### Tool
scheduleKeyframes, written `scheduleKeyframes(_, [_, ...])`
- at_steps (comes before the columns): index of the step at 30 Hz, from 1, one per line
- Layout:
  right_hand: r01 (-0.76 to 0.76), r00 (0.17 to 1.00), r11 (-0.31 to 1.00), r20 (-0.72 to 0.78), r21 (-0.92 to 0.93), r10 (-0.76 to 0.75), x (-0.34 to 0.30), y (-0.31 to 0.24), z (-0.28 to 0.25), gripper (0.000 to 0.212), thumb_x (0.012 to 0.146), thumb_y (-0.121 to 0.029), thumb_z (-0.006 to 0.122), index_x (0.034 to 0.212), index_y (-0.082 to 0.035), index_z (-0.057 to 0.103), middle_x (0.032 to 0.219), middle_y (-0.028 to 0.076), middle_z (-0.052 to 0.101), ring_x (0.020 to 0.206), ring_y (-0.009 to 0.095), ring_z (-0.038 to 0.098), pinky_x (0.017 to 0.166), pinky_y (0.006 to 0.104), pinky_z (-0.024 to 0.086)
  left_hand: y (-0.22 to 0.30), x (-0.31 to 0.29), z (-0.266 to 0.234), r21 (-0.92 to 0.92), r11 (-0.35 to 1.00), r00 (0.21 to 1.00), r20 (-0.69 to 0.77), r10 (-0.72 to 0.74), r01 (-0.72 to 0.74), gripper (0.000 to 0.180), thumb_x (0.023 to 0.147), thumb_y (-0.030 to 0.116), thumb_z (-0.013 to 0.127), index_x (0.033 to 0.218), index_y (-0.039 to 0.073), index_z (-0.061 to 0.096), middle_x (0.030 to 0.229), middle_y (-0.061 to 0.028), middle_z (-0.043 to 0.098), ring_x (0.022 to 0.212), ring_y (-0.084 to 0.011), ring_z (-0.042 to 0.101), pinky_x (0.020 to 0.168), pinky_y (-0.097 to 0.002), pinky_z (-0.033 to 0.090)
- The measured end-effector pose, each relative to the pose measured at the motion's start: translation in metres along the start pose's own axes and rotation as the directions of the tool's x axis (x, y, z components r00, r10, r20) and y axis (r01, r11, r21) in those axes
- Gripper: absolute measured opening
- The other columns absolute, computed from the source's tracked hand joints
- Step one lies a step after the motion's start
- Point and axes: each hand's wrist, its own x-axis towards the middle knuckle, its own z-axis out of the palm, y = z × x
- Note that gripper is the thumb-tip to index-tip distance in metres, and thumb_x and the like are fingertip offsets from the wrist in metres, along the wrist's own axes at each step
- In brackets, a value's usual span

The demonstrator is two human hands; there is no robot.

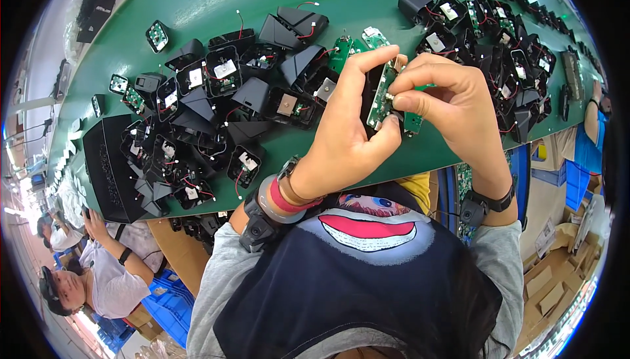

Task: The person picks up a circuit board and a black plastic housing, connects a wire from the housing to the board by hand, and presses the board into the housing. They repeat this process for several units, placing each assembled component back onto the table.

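Between the thumb and forefinger of my left hand [344,126], a narrow green circuit board [379,102] is gripped by its ends, tilted up above the table. My right hand [453,93] meets the board's right side with thumb and forefinger pinched together. A small pale bit shows at those fingertips; whether it is a loose plug or part of the board I cannot tell. Behind and under my hands, more green circuit boards [341,54] lie on the table, partly covered by my fingers.
Black plastic housings [223,67] with red-and-white wires crowd the green table [203,4] on my left. Another heap of housings [518,63] lies on the right. A black box [108,168] stands at the left edge. A co-worker [118,274] is at the lower left.
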Motion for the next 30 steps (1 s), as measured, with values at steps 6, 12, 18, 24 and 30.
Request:
scheduleKeyframes(6, [-0.07,0.997,0.997,0.022,0.033,0.069,0.002,-0.001,0.001,0.011,0.074,0.0,0.072,0.082,0.004,0.066,0.082,0.004,0.059,0.077,0.012,0.055,0.07,0.0243,0.044,-0.001,0.003,-0.004,0.251,0.959,0.991,0.022,0.131,-0.132,0.062,0.068,-0.006,0.054,0.129,-0.002,0.039,0.114,-0.0203,0.047,0.108,-0.033,0.05,0.096,-0.0369,0.039])
scheduleKeyframes(12, [0.032,0.999,0.999,-0.019,0.025,-0.031,0.003,-0.002,0.011,0.014,0.075,0.001,0.071,0.088,0.003,0.065,0.086,0.003,0.059,0.079,0.01,0.055,0.07,0.0212,0.043,-0.004,0.001,-0.001,0.322,0.915,0.963,-0.035,0.269,-0.244,0.063,0.069,-0.006,0.054,0.129,-0.003,0.038,0.118,-0.0208,0.045,0.11,-0.0342,0.047,0.096,-0.0395,0.038])
scheduleKeyframes(18, [-0.015,0.987,0.945,-0.146,0.327,0.066,-0.007,0.016,0.012,0.031,0.091,-0.014,0.06,0.117,0.001,0.058,0.095,0.002,0.058,0.081,0.007,0.053,0.068,0.0192,0.043,0.0,0.009,-0.01,0.317,0.925,0.974,-0.023,0.225,-0.207,0.065,0.07,0.001,0.058,0.133,0.004,0.042,0.135,-0.0192,0.035,0.124,-0.0296,0.039,0.103,-0.0379,0.033])
scheduleKeyframes(24, [-0.033,0.988,0.935,-0.132,0.353,0.085,-0.012,0.013,0.018,0.036,0.094,-0.019,0.057,0.123,0.001,0.056,0.102,0.003,0.06,0.08,0.006,0.052,0.067,0.0197,0.042,-0.004,0.012,-0.017,0.27,0.945,0.983,0.049,0.179,-0.186,0.066,0.079,0.02,0.071,0.137,0.004,0.042,0.143,-0.0187,0.032,0.132,-0.0275,0.035,0.106,-0.0378,0.03])
scheduleKeyframes(30, [-0.042,0.972,0.905,-0.192,0.424,0.135,-0.01,0.019,0.021,0.038,0.091,-0.018,0.06,0.125,0.0,0.053,0.105,0.004,0.061,0.084,0.006,0.052,0.069,0.0193,0.042,-0.007,0.013,-0.012,0.294,0.94,0.983,0.122,0.14,-0.171,0.069,0.078,0.023,0.073,0.137,0.005,0.043,0.14,-0.0181,0.037,0.131,-0.0267,0.036,0.106,-0.0366,0.031])
